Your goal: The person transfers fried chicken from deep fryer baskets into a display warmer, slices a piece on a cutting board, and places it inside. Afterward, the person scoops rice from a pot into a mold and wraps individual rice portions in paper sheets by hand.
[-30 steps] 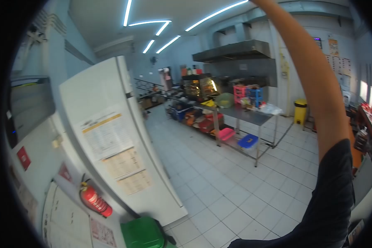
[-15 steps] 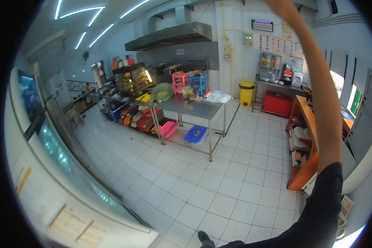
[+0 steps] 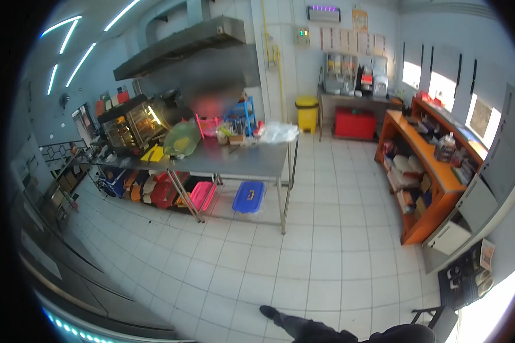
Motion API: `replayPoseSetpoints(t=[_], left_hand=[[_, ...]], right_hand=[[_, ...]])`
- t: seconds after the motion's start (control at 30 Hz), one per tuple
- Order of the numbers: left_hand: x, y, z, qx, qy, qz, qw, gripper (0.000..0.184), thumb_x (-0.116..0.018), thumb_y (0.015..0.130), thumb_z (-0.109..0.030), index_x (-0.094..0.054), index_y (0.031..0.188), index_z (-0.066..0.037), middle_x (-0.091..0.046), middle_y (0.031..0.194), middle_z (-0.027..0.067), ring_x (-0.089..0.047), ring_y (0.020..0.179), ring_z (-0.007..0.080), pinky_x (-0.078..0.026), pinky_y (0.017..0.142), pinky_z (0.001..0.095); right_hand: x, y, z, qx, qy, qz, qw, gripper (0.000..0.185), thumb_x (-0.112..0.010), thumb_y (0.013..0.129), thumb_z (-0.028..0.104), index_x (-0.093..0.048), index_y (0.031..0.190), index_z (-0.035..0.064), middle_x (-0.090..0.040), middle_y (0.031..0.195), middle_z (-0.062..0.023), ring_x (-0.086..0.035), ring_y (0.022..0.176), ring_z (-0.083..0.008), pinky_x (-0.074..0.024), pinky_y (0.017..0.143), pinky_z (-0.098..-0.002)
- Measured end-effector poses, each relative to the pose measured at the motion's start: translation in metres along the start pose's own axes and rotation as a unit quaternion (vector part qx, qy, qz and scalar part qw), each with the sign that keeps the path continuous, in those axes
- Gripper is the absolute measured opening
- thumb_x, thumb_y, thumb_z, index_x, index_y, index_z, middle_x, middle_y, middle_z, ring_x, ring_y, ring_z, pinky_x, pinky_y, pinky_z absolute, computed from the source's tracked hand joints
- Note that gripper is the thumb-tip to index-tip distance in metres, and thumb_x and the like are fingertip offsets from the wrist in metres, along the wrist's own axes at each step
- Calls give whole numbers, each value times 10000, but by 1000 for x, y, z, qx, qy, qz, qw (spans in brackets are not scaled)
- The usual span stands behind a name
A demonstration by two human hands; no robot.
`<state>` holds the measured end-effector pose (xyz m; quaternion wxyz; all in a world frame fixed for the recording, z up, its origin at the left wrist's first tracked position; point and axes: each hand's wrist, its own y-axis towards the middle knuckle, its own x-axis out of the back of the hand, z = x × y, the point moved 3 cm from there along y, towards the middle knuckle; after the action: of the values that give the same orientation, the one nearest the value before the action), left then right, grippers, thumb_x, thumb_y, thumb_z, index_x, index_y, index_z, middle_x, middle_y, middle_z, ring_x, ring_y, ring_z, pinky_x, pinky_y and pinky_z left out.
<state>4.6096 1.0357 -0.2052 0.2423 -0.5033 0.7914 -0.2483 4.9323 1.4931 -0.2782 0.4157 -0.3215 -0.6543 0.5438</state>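
Observation:
Neither of my hands shows in the view at this moment. At the bottom, my dark shoe rests on the white tiled floor, with my trouser leg behind it. A steel table stands a few steps ahead. On it are a green mesh food cover, a blue rack and a clear plastic bag. Beneath it lie a blue lidded box and a pink tray.
An orange shelf counter lines the right side, beside grey lockers. A yellow bin and a red chest stand at the back. A lit glass display case is left; a shoe rack is lower right.
The raised arm at the right has left the view. My view has turned to the right, and the white fridge-like cabinet at left has mostly dropped out of sight.

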Motion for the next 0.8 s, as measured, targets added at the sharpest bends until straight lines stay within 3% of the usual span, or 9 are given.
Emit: replayPoseSetpoints(t=[0.17, 0.4, 0.53, 0.57, 0.63, 0.7, 0.73, 0.77, 0.8], left_hand=[[76, 74, -147, 41, 61, -96, 993, 582, -645, 896, -439, -535, 1290, -26, -687, 1060, 140, -692, 851, 261, -582, 682, 375], [188, 154, -249, 59, 40, -169, 983, 493, -638, 906, -398, -578, 1225, -27, -693, 1034, 130, -692, 845, 247, -570, 681, 360], [254, 189, -249, 96, 31, -184, 978, 444, -633, 911, -374, -603, 1188, -28, -697, 1019, 124, -692, 842, 239, -563, 681, 351], [271, 198, -248, 107, 34, -184, 976, 432, -632, 913, -368, -609, 1178, -28, -698, 1015, 122, -692, 841, 237, -561, 681, 349], [308, 212, -247, 135, 51, -182, 973, 409, -630, 916, -357, -621, 1160, -29, -700, 1008, 119, -692, 840, 233, -558, 680, 344], [351, 232, -250, 155, 71, -174, 970, 387, -628, 918, -345, -634, 1141, -29, -702, 1001, 116, -692, 838, 229, -554, 680, 340], [383, 243, -257, 162, 83, -172, 968, 376, -627, 920, -339, -640, 1132, -29, -703, 997, 114, -692, 838, 227, -552, 680, 338], [411, 252, -266, 177, 93, -171, 965, 365, -626, 921, -333, -646, 1122, -29, -704, 993, 113, -692, 837, 225, -550, 680, 336], [442, 264, -278, 194, 98, -171, 961, 354, -625, 922, -327, -652, 1113, -30, -705, 989, 111, -692, 836, 223, -549, 680, 333]], right_hand=[[14, 35, 149, 19, 3, 75, 997, 555, -695, 787, 428, -642, 1259, 140, -615, 1301, -125, -531, 1267, -297, -402, 1056, -438], [384, -99, 648, 374, -4, -396, 839, 444, -481, 933, 438, -635, 1005, 28, -663, 1059, -236, -613, 1018, -425, -468, 902, -541], [490, -131, 880, 466, -312, -634, 533, 156, -507, 851, 146, -597, 917, 37, -654, 819, -195, -655, 719, -347, -524, 604, -469], [506, -133, 928, 586, -84, -555, 584, 216, -518, 902, 212, -626, 939, 28, -667, 864, -203, -641, 780, -374, -504, 688, -490], [464, -256, 986, 541, 144, -402, 724, 281, -510, 907, 239, -639, 799, 14, -656, 711, -165, -644, 642, -313, -498, 604, -478], [438, -158, 1042, 595, 134, -344, 714, 291, -506, 934, 270, -606, 803, 30, -634, 629, -103, -648, 599, -224, -511, 549, -385], [414, -60, 1069, 652, -78, -446, 608, 244, -551, 897, 267, -614, 854, 35, -647, 659, -108, -651, 597, -255, -529, 554, -430], [373, -86, 1084, 567, -199, -367, 710, 173, -600, 805, 219, -669, 847, 66, -673, 712, -126, -655, 635, -309, -531, 592, -437], [340, 31, 1082, 508, -43, -130, 850, 185, -616, 802, 222, -691, 902, 86, -696, 754, -100, -673, 657, -272, -535, 598, -425]])
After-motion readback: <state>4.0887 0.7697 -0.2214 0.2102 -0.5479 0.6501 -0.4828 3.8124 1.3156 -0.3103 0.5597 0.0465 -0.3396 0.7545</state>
